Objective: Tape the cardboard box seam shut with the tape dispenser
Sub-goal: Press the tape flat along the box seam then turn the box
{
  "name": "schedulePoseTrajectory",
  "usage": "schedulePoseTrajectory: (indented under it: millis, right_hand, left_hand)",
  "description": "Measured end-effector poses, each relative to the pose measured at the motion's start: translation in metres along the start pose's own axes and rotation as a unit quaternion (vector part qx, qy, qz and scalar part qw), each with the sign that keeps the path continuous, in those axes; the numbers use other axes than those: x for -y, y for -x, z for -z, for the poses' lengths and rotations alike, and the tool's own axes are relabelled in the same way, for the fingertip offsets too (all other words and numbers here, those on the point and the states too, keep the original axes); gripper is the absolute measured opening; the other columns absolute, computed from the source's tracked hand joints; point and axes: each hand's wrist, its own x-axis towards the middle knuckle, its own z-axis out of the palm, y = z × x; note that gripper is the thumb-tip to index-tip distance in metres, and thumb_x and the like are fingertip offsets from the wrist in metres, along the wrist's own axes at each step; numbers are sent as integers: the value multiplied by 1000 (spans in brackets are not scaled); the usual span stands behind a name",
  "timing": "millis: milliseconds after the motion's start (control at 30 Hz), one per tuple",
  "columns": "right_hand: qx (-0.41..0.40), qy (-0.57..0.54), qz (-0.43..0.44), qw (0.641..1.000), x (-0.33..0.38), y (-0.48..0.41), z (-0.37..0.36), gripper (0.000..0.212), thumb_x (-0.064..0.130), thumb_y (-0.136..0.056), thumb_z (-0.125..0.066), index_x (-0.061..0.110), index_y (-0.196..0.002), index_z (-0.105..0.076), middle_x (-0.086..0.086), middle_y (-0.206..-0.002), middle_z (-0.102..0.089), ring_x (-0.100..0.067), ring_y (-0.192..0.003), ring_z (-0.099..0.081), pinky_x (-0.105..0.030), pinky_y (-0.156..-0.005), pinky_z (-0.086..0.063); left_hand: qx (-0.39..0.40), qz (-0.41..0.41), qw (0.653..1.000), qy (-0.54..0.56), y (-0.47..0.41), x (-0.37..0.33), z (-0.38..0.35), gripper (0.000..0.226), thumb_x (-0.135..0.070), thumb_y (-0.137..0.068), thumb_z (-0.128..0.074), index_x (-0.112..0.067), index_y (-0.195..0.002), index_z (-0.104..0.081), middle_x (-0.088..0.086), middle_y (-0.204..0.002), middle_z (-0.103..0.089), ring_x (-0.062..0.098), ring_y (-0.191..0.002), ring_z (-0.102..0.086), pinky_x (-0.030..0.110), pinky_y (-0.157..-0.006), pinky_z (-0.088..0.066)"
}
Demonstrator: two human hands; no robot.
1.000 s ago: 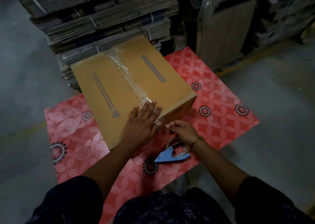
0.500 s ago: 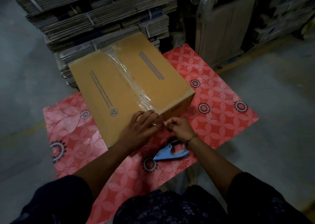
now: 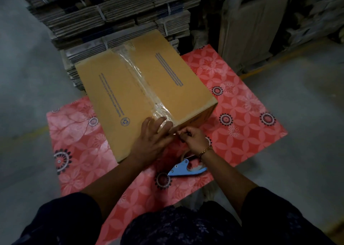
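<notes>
**Tape end pinched down at the near edge of the box**

Both hands have drawn closer together since a second ago: the left hand (image 3: pixel 151 144), then flat on the lid with fingers spread, has slid toward the near edge, and the right hand (image 3: pixel 193 138) has come up to meet its fingertips. Nearest the body, the tape dispenser (image 3: pixel 187 168) lies on the red floral mat (image 3: pixel 242 123), blue frame down, just below the right wrist, held by neither hand; it looks set aside so both hands can work the tape. The right hand is closed in a pinch on what appears to be the loose tape end at the box's near corner, though the exact grip is too small to make out. The left hand lies open, fingers slightly apart, pressing where the clear tape (image 3: pixel 147 88) folds over the rim, probably to keep the strip from lifting. Beyond them, the cardboard box (image 3: pixel 119 88) sits on the mat with the tape running along its centre seam from far edge to near edge, so the seam seems nearly closed. Behind it stand bundles of flattened cartons (image 3: pixel 115 15).
</notes>
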Motion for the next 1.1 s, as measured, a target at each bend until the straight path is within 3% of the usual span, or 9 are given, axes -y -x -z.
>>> schedulePoseTrajectory:
  millis: [133,500,567,633,733,833,900,1000,1100]
  right_hand:
    - [11,5,-4,1000,0,-6,2,33,8,-89,-69,26,-63,-59,7,-62,-59,-4,-59,-51,-21,-58,-41]
    - [48,34,-8,998,6,-12,9,27,9,-89,-70,22,-66,-63,10,-61,-60,10,-48,-52,-11,-52,-41]
    - [67,66,-10,996,9,-14,13,27,11,-88,-72,23,-65,-64,8,-61,-62,5,-50,-53,-19,-55,-43]
    - [78,143,-12,987,6,-19,23,19,13,-87,-70,18,-69,-69,-4,-67,-70,-15,-60,-63,-29,-61,-45]
    - [57,347,24,936,7,-20,51,15,23,-82,-61,12,-83,-71,-17,-90,-75,-39,-85,-69,-37,-66,-50]
    - [100,391,175,898,29,-12,77,21,36,-85,-62,17,-76,-67,-5,-82,-72,-28,-78,-67,-34,-60,-46]
    - [101,417,299,852,48,-12,88,26,44,-87,-59,19,-80,-64,-2,-82,-66,-24,-81,-61,-35,-65,-46]
    - [85,449,402,793,70,-26,94,36,50,-86,-58,21,-106,-63,0,-107,-64,-23,-101,-56,-38,-79,-47]
    - [125,465,415,772,77,-44,88,60,56,-86,-55,19,-133,-53,-3,-136,-57,-24,-127,-51,-41,-97,-45]
  left_hand:
    - [11,9,1000,3,-2,-1,-2,48,-21,-87,-61,-17,-134,-61,17,-137,-56,43,-133,-48,67,-104,-38]
    - [115,14,993,28,-10,-1,7,54,-32,-78,-72,-16,-129,-63,18,-145,-56,37,-137,-42,72,-104,-40]
    - [123,29,991,41,-13,-2,13,54,-36,-77,-72,-14,-126,-63,18,-143,-57,37,-135,-49,71,-104,-40]
    - [124,49,989,60,-15,-5,18,49,-41,-78,-72,-14,-119,-69,18,-143,-58,37,-135,-53,71,-106,-39]
    - [90,109,983,114,-12,-13,27,41,-45,-87,-67,-15,-114,-72,16,-143,-60,34,-137,-53,64,-109,-41]
    - [68,232,965,98,-13,-18,29,58,-53,-97,-53,-14,-139,-58,12,-151,-55,31,-143,-47,53,-114,-39]
    - [126,290,948,48,-18,-18,25,72,-64,-100,-37,-18,-154,-41,9,-164,-38,29,-152,-34,55,-121,-29]
    - [196,311,930,24,-24,-16,18,75,-66,-100,-21,-21,-160,-27,9,-168,-30,30,-154,-29,59,-121,-25]
    - [209,316,925,11,-24,-18,14,77,-66,-101,-9,-20,-161,-27,11,-167,-31,30,-153,-32,60,-119,-28]
